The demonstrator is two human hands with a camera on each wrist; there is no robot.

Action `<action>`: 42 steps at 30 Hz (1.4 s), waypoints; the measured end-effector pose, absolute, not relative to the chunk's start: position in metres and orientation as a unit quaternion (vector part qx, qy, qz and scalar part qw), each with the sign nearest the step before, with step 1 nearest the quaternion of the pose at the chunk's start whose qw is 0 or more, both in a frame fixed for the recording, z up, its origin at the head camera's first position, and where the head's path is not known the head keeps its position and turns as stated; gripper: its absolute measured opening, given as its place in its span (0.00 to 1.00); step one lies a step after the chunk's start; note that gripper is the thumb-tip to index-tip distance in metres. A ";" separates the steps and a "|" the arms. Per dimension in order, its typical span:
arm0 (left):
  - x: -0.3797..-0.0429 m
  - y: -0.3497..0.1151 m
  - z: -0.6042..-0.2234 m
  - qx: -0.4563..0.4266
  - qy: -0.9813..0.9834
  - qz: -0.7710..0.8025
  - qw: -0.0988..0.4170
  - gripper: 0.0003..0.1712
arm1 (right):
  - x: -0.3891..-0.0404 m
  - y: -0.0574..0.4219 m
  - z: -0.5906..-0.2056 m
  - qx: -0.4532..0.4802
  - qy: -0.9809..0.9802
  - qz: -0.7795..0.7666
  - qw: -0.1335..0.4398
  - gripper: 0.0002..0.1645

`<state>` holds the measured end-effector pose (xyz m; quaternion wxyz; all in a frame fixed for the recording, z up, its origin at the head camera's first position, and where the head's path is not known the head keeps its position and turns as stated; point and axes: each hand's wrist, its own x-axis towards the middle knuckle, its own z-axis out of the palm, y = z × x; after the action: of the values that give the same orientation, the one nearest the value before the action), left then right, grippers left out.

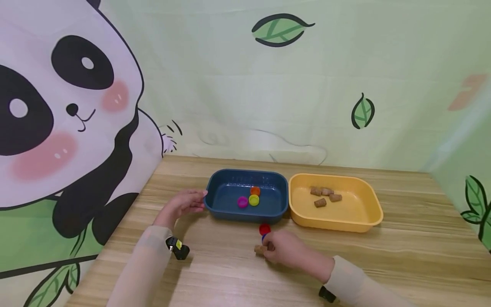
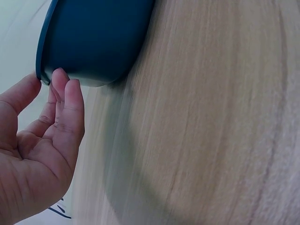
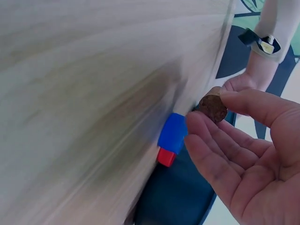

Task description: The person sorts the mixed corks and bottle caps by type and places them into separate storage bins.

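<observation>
My left hand (image 1: 188, 202) pinches the left rim of a dark blue tray (image 1: 239, 214), thumb above and fingers curled under the edge. My right hand (image 1: 289, 251) holds a brown wine cork (image 3: 213, 108) between thumb and fingertips, in front of the tray. Just beyond those fingers a blue bottle cap (image 3: 172, 132) stands on the table, partly hidden by the hand in the head view. A red bottle cap (image 1: 264, 229) is behind it, close to the tray's front wall. Inside the blue tray lie an orange cap (image 1: 255, 191), a yellow cap (image 1: 254, 200) and a magenta cap (image 1: 242, 202).
To the right, side by side with the blue tray, stands a yellow tray (image 1: 337, 222) with several corks (image 1: 320, 203) in it. Both sit on a wood-grain table (image 1: 218, 273). A panda-print cloth (image 1: 215, 106) hangs behind and at the sides.
</observation>
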<state>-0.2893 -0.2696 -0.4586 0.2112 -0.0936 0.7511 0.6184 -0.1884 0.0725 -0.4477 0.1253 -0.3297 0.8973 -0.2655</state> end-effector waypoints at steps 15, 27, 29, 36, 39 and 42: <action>-0.289 -0.269 -0.455 -0.085 0.749 0.622 0.211 0.26 | -0.190 0.108 -0.435 -0.304 0.886 -0.321 0.138 0.04; -0.288 -0.269 -0.457 -0.072 0.741 0.634 0.210 0.28 | -0.188 0.156 -0.433 -0.314 0.880 -0.329 0.138 0.07; -0.289 -0.268 -0.457 -0.073 0.739 0.636 0.210 0.28 | -0.188 0.167 -0.434 -0.314 0.880 -0.327 0.139 0.07; -0.290 -0.269 -0.459 -0.073 0.734 0.641 0.212 0.24 | -0.190 0.207 -0.430 -0.310 0.891 -0.302 0.136 0.07; -0.291 -0.268 -0.458 -0.072 0.735 0.640 0.213 0.21 | -0.194 0.223 -0.426 -0.321 0.890 -0.297 0.133 0.06; -0.291 -0.268 -0.456 -0.072 0.736 0.639 0.214 0.20 | -0.198 0.236 -0.419 -0.324 0.888 -0.296 0.138 0.06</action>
<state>-0.2908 -0.2676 -0.4560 0.2138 -0.0725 0.7357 0.6386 -0.1978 0.2363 -0.4191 0.1378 -0.3243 0.8877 -0.2964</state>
